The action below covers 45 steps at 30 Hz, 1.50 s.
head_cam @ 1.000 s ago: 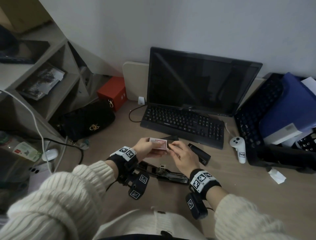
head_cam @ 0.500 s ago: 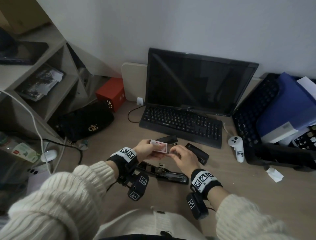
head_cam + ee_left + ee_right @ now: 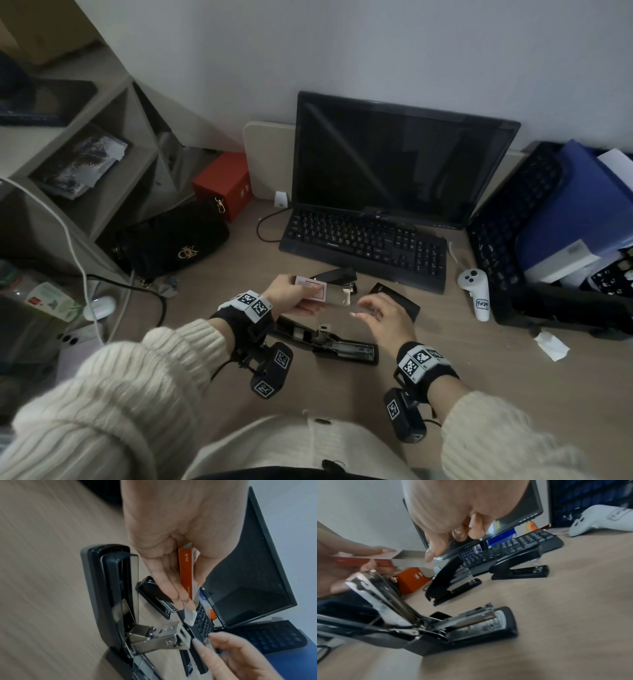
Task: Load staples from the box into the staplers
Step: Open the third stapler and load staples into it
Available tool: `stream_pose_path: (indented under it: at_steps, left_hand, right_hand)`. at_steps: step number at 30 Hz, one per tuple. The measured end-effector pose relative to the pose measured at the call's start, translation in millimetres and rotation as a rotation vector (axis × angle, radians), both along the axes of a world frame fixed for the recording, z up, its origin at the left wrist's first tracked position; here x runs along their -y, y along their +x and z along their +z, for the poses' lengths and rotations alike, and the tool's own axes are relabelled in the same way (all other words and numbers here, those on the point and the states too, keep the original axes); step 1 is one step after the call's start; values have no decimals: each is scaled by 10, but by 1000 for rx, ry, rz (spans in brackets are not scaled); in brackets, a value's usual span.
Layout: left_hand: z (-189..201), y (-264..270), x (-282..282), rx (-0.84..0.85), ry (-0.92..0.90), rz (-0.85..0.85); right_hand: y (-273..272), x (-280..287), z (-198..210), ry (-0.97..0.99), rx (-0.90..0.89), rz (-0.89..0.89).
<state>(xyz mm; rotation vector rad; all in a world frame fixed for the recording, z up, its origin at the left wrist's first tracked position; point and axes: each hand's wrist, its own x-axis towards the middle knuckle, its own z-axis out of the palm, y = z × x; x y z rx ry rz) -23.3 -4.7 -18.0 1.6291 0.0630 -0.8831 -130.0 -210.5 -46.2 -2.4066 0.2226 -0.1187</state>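
Person holding a staple box above an opened stapler on a desk.
The left hand (image 3: 291, 296) grips the staple box (image 3: 313, 291), its tray slid out rightward toward the right hand (image 3: 383, 320), just beside, fingers loosely curled, seemingly empty. The opened stapler (image 3: 329, 339) lies below both, long axis left-right.

Small red-and-white staple box (image 3: 310, 288) with its inner tray sliding out rightward, three black staplers on the desk, nearest stapler (image 3: 329, 342) lying hinged wide open, two others (image 3: 337, 275) (image 3: 397, 301) sitting beyond
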Motion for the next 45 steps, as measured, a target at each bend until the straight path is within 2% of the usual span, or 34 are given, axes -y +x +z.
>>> stream_pose_path:
  at_steps: [5, 10, 21, 36, 45]
  left_hand:
    - [-20, -27, 27, 24, 48, -35]
    - [-50, -34, 48, 41, 96, -85]
    - [-81, -19, 33, 41, 79, -93]
    - [-112, 3, 26, 35, 63, -91]
    - [-119, 11, 24, 31, 69, -82]
  right_hand:
    - [-149, 169, -205, -41, -296, 46]
    - [-214, 143, -288, 6, -471, 57]
    - [-157, 62, -339, -49, -460, 81]
    - [-157, 94, -323, -27, -411, 135]
    - [-148, 104, -297, -146, -468, 169]
